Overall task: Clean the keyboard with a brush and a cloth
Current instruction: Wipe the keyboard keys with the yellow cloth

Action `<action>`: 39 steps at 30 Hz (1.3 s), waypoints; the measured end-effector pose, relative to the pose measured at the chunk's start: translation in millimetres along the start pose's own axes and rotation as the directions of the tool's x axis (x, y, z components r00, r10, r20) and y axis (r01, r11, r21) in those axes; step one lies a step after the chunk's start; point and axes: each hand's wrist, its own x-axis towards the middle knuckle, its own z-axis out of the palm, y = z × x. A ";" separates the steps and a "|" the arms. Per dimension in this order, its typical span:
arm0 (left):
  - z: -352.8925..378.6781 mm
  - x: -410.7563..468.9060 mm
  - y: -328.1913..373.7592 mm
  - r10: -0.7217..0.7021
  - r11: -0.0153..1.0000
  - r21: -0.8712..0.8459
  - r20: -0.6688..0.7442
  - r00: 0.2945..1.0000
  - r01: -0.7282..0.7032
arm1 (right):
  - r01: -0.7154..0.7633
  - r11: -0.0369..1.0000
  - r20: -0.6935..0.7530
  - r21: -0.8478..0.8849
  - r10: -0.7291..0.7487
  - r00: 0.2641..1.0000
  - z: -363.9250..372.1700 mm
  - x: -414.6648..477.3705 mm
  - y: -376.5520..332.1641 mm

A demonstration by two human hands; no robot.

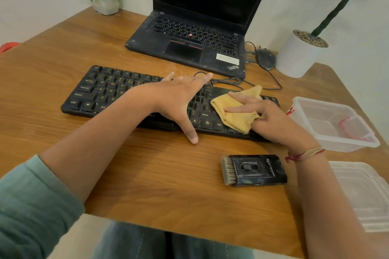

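- Right hand (271,120) grips cloth (233,120), pressing it on the keyboard (101,90), right end.
- Left hand (179,99) lies spread flat on its middle.
- Brush (254,170) on counter (147,164), near right wrist.
- Tub (324,103) beside: something red inside.

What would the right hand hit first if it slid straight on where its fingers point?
Most likely the left hand, lying flat across the middle of the keyboard. The right hand, on the cloth, points left along the keys, with only a few bare keys between them.
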 end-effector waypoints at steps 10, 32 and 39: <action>-0.3 -1.6 -2.2 -0.011 1.000 -0.013 0.005 1.000 0.011 | 0.060 0.996 -0.079 -0.062 -0.065 0.995 13.4 4.9 -7.1; -1.4 -3.2 2.4 -0.019 0.999 -0.028 -0.003 1.000 0.019 | 0.047 0.961 0.111 -0.274 -0.017 0.994 23.3 12.8 -12.6; -2.3 -3.0 3.2 -0.025 0.999 -0.044 -0.013 1.000 0.024 | -0.048 0.930 0.002 -0.364 0.053 0.999 21.4 29.0 -13.5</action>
